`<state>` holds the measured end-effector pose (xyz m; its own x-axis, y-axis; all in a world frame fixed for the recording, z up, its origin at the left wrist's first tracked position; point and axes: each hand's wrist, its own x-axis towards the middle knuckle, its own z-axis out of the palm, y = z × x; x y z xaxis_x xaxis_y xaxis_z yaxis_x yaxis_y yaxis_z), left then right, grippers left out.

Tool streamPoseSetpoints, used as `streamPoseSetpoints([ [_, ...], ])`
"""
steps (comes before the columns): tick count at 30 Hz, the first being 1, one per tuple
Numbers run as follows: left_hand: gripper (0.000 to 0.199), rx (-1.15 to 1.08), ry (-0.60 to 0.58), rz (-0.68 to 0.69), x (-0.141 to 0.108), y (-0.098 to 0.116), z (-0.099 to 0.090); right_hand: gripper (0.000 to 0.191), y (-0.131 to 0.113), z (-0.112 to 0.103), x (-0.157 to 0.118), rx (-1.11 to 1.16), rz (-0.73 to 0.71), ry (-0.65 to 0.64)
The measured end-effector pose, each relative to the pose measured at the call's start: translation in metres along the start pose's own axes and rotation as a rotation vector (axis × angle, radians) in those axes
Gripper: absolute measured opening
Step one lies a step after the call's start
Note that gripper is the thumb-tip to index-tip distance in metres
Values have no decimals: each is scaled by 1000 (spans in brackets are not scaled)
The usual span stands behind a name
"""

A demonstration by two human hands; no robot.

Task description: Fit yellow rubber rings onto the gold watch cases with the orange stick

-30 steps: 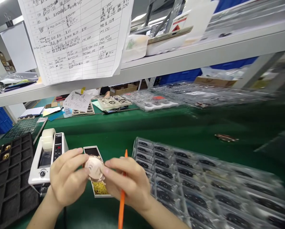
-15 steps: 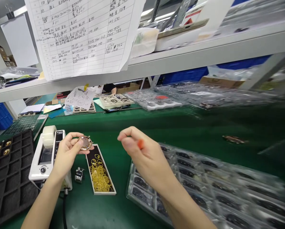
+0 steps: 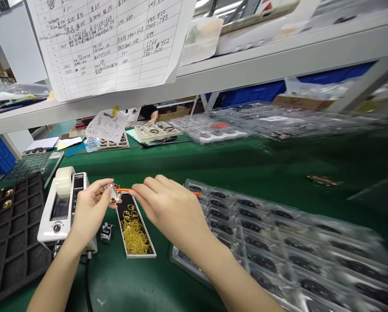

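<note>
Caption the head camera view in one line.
Left hand holds a round watch; right hand points an orange stick at it, above a tray of yellow rings.

Head-worn view, facing forward, tilted down

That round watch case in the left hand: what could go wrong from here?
The watch case, pinched in the left hand, could slip and drop onto the narrow tray of yellow rings just below. The orange stick in the right hand touches its edge, so it might scratch the rose-gold finish.
</note>
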<state>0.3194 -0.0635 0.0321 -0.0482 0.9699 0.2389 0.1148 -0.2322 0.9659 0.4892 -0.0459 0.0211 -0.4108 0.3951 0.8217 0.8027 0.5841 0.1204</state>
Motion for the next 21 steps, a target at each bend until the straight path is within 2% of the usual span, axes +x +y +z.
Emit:
streamPoseSetpoints([
  [10,27,367,-15,135,-3,-8,-4,24,-1,3,0,-68,-82,-30],
  [17,29,222,-87,-7,-1,-3,-10,21,3,6,1,-17,-133,36],
  [21,29,95,-122,-30,-1,4,-11,22,7,9,3,66,-150,91],
])
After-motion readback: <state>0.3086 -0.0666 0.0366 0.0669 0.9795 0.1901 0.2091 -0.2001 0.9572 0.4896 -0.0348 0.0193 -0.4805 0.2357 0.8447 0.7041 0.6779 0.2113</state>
